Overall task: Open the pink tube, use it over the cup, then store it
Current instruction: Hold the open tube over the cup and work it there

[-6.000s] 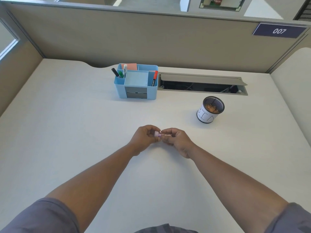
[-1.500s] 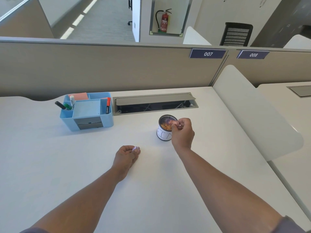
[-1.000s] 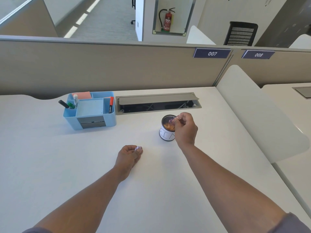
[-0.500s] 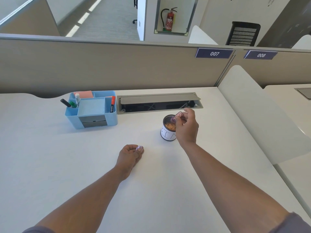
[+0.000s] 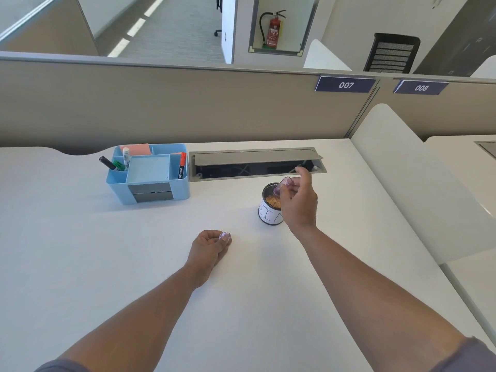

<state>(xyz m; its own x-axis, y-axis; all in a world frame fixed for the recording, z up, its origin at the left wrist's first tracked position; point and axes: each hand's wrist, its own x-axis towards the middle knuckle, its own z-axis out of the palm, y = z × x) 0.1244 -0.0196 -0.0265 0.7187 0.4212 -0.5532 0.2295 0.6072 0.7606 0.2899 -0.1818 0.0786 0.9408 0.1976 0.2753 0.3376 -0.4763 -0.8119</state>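
Pinched in the fingertips of the right hand point(image 5: 299, 202), the pink tube point(image 5: 285, 183) hangs tilted just above the cup point(image 5: 269, 210), while nearer than the cup the left hand point(image 5: 208, 245) rests curled around the pink cap point(image 5: 224, 235).

White surface point(image 5: 80, 251), beige partition point(image 5: 188, 108) along its far edge, tags 007 point(image 5: 345, 84) and 008 point(image 5: 420, 88); fire extinguisher point(image 5: 273, 29) in wall niche behind, grey carpet point(image 5: 182, 30).
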